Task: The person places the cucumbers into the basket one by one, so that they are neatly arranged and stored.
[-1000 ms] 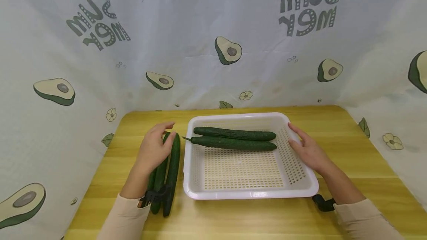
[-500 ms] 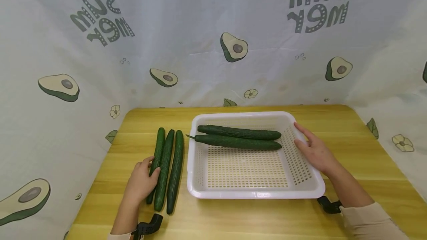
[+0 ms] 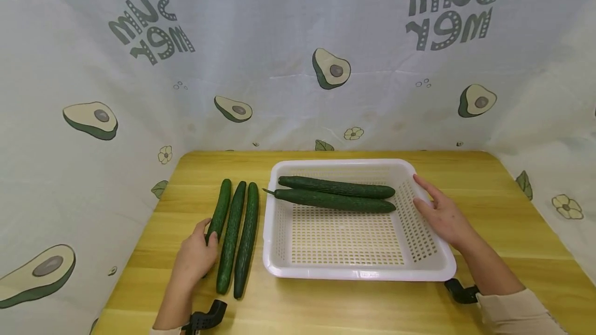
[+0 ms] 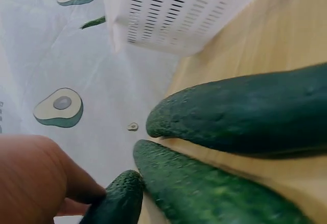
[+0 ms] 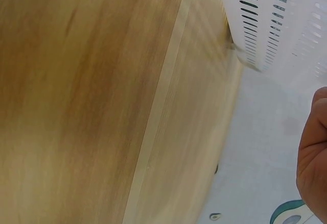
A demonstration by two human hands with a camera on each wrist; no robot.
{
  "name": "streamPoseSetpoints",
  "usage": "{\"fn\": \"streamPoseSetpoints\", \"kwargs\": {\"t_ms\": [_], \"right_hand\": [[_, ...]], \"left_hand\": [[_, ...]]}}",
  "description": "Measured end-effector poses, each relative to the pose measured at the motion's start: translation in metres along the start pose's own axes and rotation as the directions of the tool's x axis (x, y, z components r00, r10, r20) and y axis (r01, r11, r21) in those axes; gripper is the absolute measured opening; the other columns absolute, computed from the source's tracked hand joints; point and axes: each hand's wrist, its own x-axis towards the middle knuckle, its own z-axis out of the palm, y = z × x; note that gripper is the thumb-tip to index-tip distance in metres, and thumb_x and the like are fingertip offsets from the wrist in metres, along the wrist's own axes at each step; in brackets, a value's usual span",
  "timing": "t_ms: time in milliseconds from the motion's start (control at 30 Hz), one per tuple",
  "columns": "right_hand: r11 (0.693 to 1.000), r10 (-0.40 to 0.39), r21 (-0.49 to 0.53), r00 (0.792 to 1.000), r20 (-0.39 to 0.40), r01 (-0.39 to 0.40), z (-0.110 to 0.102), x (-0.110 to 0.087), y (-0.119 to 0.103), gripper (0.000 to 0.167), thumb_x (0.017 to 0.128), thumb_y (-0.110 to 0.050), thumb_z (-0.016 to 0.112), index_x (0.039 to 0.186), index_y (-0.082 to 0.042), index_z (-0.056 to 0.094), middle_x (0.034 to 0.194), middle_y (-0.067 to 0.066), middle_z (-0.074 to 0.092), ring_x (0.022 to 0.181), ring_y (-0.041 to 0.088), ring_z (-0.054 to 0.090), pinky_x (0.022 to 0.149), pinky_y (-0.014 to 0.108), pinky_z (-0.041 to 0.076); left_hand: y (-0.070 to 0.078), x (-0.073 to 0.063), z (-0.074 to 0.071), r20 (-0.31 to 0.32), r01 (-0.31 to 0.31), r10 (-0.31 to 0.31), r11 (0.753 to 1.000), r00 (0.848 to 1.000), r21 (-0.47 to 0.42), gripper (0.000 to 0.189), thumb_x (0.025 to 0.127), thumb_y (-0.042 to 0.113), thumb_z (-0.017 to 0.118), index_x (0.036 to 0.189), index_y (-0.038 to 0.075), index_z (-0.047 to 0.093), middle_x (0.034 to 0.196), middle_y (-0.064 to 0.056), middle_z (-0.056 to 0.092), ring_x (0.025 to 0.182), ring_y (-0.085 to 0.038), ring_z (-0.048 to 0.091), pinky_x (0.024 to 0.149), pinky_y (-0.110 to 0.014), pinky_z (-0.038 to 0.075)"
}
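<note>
Pale cloth (image 3: 279, 25) printed with avocado halves, flowers and reversed "summer" lettering hangs behind and at both sides. Before it, a yellow wood-grain table (image 3: 354, 309). On this, a rectangular white basket (image 3: 358, 274), walls and floor perforated. Two cucumbers lie side by side across its far half: far cucumber (image 3: 337, 187), near cucumber (image 3: 335, 201). Three more, roughly parallel, on the table just left of the basket: right cucumber (image 3: 247, 242), middle cucumber (image 3: 231, 239), left cucumber (image 3: 221, 208). Right hand (image 3: 444, 218) clamped on the basket's right side, thumb at the rim. Left hand (image 3: 195, 255) clamped on the left cucumber near its lower half. Hands well apart, basket between. Black mounts (image 3: 209, 316) at both wrists. Smallest: thin stem (image 3: 268, 192) of near cucumber, poking past the basket's left rim.
</note>
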Motion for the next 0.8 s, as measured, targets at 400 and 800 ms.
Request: {"fn": "streamPoseSetpoints", "kwargs": {"t_ms": [400, 800], "right_hand": [[1.0, -0.012, 0.011, 1.0, -0.006, 0.012, 0.0, 0.001, 0.003, 0.067, 0.111, -0.026, 0.041, 0.167, -0.024, 0.002, 0.129, 0.047, 0.055, 0.075, 0.035, 0.077, 0.056, 0.045, 0.062], [1.0, -0.004, -0.01, 1.0, -0.011, 0.003, 0.0, -0.001, 0.001, 0.067, 0.111, -0.028, 0.041, 0.167, -0.023, 0.003, 0.128, 0.046, 0.056, 0.075, 0.032, 0.077, 0.056, 0.044, 0.062]], "left_hand": [[-0.001, -0.009, -0.012, -0.099, 0.012, -0.021, 0.996, 0.995, -0.087, 0.054, 0.108, 0.015, 0.045, 0.156, -0.004, 0.032, 0.14, -0.038, 0.046, 0.125, -0.055, 0.05, 0.098, -0.069, 0.045], [0.007, -0.013, -0.016, -0.361, -0.16, 0.099, 0.977, 0.927, -0.142, 0.048, 0.101, 0.016, 0.064, 0.145, 0.0, 0.053, 0.131, -0.027, 0.06, 0.098, -0.038, 0.063, 0.074, -0.041, 0.053]]}}
